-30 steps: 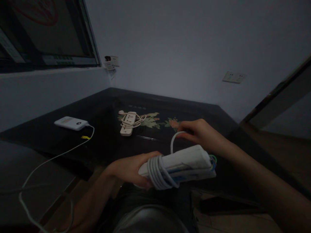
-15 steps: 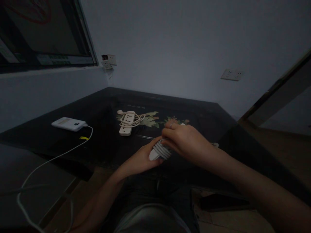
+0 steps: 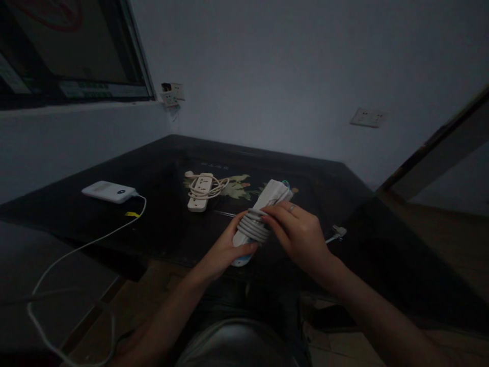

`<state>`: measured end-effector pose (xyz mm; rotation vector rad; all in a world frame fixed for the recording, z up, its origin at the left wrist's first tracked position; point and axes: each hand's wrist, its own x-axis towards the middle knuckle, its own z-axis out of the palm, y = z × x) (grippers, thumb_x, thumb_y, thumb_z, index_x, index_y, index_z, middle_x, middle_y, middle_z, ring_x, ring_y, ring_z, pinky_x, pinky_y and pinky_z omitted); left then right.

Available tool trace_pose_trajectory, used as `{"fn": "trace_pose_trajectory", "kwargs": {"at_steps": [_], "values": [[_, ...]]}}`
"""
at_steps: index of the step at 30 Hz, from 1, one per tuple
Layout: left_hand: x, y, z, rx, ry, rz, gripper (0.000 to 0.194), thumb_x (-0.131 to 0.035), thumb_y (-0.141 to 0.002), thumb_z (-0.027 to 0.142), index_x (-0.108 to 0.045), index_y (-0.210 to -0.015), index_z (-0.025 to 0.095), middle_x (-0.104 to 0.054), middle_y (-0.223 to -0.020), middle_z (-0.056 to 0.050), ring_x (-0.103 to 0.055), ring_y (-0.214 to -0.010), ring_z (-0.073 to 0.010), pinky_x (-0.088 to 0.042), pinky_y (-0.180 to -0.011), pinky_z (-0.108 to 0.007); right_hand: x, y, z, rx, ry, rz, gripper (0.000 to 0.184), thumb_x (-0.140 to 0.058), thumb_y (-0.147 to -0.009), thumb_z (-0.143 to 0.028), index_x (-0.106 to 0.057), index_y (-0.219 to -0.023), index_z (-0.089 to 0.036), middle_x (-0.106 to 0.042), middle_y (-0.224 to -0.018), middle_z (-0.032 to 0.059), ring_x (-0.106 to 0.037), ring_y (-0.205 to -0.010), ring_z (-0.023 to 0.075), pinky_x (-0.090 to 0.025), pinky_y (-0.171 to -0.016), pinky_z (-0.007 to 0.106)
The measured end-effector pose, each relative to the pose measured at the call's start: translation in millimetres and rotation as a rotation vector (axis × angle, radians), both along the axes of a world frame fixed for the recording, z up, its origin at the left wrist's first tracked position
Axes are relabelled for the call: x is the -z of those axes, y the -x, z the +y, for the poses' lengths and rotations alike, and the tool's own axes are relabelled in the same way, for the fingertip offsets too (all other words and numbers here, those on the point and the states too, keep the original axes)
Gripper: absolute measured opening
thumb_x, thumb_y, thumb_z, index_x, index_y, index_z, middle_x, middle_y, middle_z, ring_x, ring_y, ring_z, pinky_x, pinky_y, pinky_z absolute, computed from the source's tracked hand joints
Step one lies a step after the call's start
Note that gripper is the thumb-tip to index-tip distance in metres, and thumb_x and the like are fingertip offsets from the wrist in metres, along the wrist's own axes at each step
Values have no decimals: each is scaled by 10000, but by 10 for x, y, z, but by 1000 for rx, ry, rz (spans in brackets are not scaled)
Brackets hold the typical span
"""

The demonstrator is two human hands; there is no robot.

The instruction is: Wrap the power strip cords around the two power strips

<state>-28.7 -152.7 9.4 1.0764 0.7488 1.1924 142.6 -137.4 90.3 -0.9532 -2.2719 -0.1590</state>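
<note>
Head view, white oblong plastic strip: held above the glossy black counter.
Hands: left hand clamped round its near end; right hand pinching the coiled grey cord.
Risk: slack grip, coils springing loose.
Obscured: cord's run to the pale plug; far-end wiring, dim.

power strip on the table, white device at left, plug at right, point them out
Power strip (image 3: 197,205): head view, its near end
White device (image 3: 105,191): head view, middle of its top
Plug (image 3: 340,231): head view, its body
</note>
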Motion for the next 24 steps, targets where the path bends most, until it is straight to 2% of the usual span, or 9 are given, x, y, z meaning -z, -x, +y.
{"fn": "trace_pose_trajectory", "kwargs": {"at_steps": [3, 8, 11, 16, 21, 24], "values": [[-42, -26, -31, 3, 83, -61, 737, -795, -658, 210, -448, -1307, 250, -598, -1225, -70, -562, -1118, -249, -437, -933, -325, 54, 43, -16, 28, -80, 24, 204, -487, -935, -210, -681, -970, -160, -706, -881, 80, -649, -815, 170, -482, -737, 252], [-85, -49, -26, -19, 201, -107, 802, -817, -623, 229, -422, -1320, 258, -619, -1146, -57, -613, -971, -221, -497, -789, -295, 176, 140, -85, 119, -252, -81, 197, -506, -925, -187, -693, -979, -156, -698, -774, 61, -631, -719, 161, -442, -609, 237], [-60, -47, -12, -30, 220, -139, 785, -814, -623, 213, -435, -1309, 261, -619, -1134, -50, -613, -966, -211, -499, -789, -290, 265, 187, -105, 147, -298, -113, 199, -514, -915, -160, -690, -1007, -145, -690, -763, 68, -618, -707, 169, -415, -567, 255], [6, -20, -12, -16, 228, -122, 779, -799, -648, 206, -425, -1327, 276, -609, -1176, -57, -606, -1010, -224, -495, -828, -310, 295, 170, -60, 86, -242, -137, 225, -491, -922, -151, -683, -1040, -142, -690, -762, 77, -623, -715, 170, -422, -561, 249], [-9, -28, -5, 24, 80, -120, 849, -772, -694, 186, -335, -1408, 328, -526, -1338, -60, -550, -1147, -238, -468, -919, -312, 185, 89, 5, 29, -82, -19, 199, -501, -922, -187, -692, -970, -155, -711, -807, 69, -657, -753, 163, -487, -681, 238], [-18, -29, -6, 57, 59, -129, 872, -755, -718, 190, -292, -1440, 347, -477, -1402, -59, -549, -1156, -237, -465, -934, -316, 176, 67, 15, 7, -34, 30, 204, -498, -921, -180, -692, -978, -152, -720, -827, 79, -668, -774, 169, -504, -720, 253]]}}
